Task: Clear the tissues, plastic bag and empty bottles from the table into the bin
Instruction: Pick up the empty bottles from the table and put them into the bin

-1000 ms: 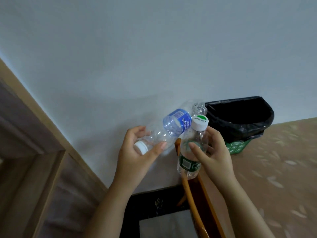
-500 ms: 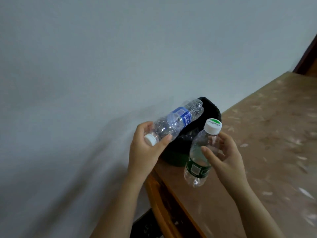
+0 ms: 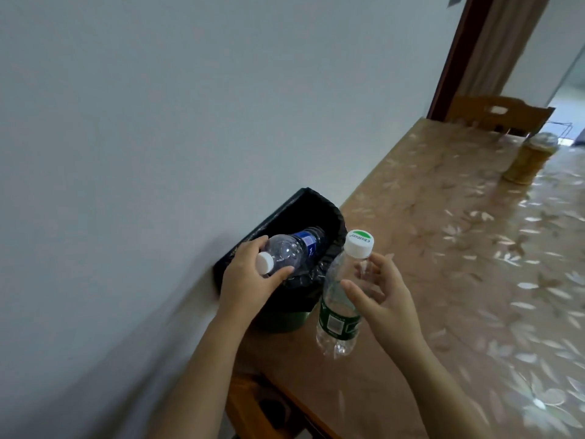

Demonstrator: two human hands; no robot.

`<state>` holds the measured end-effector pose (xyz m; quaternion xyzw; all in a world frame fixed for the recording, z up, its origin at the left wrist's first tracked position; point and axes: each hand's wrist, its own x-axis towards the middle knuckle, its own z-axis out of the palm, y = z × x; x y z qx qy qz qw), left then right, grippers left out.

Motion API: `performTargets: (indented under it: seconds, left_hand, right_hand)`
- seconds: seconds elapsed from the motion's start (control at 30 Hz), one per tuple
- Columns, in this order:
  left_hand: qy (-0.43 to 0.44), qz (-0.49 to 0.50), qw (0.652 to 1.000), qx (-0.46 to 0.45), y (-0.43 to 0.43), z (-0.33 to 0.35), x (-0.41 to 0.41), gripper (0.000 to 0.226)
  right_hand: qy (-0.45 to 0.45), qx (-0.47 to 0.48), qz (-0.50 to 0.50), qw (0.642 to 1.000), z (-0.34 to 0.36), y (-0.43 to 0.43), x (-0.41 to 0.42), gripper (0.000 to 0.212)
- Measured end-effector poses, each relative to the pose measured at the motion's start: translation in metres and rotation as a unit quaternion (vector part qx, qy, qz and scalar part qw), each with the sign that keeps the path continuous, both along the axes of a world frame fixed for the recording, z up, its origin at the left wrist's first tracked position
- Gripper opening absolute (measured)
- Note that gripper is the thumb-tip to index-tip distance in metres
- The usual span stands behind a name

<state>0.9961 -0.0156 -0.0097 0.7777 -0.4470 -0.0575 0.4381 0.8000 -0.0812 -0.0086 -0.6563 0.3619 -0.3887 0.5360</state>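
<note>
A small green bin (image 3: 281, 321) lined with a black bag (image 3: 304, 213) stands on the table against the wall. My left hand (image 3: 245, 280) grips the neck end of an empty clear bottle with a blue label (image 3: 294, 248). That bottle lies tilted, its base pointing down into the bin's mouth. My right hand (image 3: 384, 299) holds a second empty bottle with a green label and white cap (image 3: 340, 296) upright, just right of the bin and above the table.
The long table (image 3: 443, 248) has a brown cloth with a pale leaf pattern. A capped jar (image 3: 528, 158) stands at its far right. A wooden chair (image 3: 500, 114) and a doorway lie beyond. A white wall runs along the left.
My left hand has lowered the blue-label bottle from above the bin into its opening. The view has swung right and nearer, showing more table. The green-label bottle stays held upright.
</note>
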Motion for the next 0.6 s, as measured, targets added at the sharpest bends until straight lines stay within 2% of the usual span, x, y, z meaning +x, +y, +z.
performTargets:
  seconds: [0.1,0.23,0.33,0.47,0.6]
  left_hand:
    - [-0.016,-0.019,1.0,0.011,-0.004,-0.006,0.002,0.072]
    - [-0.095,-0.017,0.995,0.02,-0.002,-0.013,0.005,0.069]
    - [-0.125,-0.013,0.992,0.024,0.002,-0.015,0.007,0.064]
    - [-0.124,-0.015,0.992,0.021,0.007,-0.016,0.011,0.06]
    - [-0.123,-0.018,0.992,0.008,0.013,-0.017,0.012,0.054]
  right_hand:
    - [0.011,-0.004,-0.009,1.0,-0.002,-0.002,0.002,0.061]
    - [0.007,0.002,-0.026,1.0,-0.003,-0.006,0.002,0.051]
    - [0.015,0.003,-0.041,0.999,-0.001,-0.009,0.001,0.055]
    - [0.008,-0.009,-0.055,0.998,0.01,-0.015,0.002,0.052]
    - [-0.004,-0.033,-0.07,0.997,0.029,-0.024,0.001,0.063]
